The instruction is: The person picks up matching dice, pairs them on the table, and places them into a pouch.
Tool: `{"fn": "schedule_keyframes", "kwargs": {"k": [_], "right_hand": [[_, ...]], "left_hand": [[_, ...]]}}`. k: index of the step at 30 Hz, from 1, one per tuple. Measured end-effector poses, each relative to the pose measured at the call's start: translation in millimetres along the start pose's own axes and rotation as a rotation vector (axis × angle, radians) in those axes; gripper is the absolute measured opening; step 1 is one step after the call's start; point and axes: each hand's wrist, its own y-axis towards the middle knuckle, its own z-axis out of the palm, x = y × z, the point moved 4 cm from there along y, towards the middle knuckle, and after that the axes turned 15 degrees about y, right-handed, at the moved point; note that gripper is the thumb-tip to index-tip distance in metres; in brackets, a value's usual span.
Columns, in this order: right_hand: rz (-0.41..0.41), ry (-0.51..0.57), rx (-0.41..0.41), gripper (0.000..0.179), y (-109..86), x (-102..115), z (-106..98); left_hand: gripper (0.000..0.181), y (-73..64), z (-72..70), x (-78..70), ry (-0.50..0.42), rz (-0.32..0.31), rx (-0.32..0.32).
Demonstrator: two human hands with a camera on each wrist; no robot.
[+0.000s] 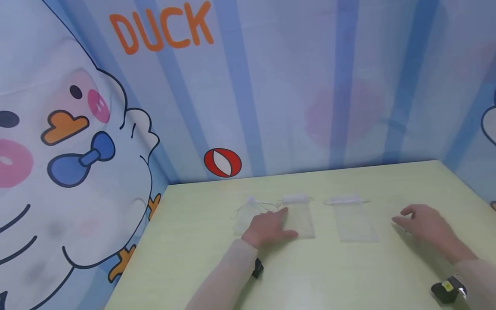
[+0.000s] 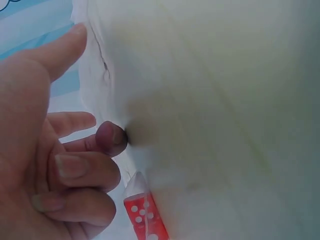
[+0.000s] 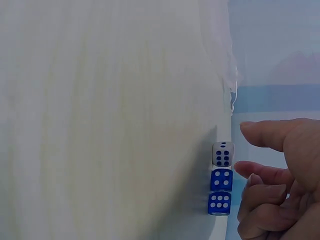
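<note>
While three dice (image 3: 221, 180) beside the right hand (image 1: 429, 228), three bags (image 1: 304, 220) leftward.

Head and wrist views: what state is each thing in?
Left hand: thumb spread, some fingers bent.
Right hand: thumb and index finger apart.
Left bag: partly behind the left hand.
Middle bag: flat, partly hidden.
Right bag: flat, uncovered.
White die: ungripped, end of the row.
Blue dice: ungripped, side by side.
Red dotted item: cut off by frame.
</note>
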Motion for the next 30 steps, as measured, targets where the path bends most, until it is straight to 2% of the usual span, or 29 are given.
{"fn": "schedule_keyframes", "kwargs": {"k": [5,12,17,30], "right_hand": [[0.041,-0.029,0.026,0.066,1.2,-7.7,-1.7],[0.026,-0.062,0.005,0.047,5.2,-9.9,-1.6],[0.03,-0.059,0.002,0.043,5.4,-9.7,-0.2],[-0.127,0.0,-0.05,0.032,-7.6,30.2,12.7]], "left_hand": [[0.087,-0.5,-2.2,-3.6,-0.001,0.017,0.023],[0.086,1.3,0.2,-4.1,0.023,0.004,0.061],[0.085,3.2,0.8,-4.7,0.049,0.001,0.075],[0.085,4.3,-2.1,-3.0,-0.012,-0.028,0.084]]}}
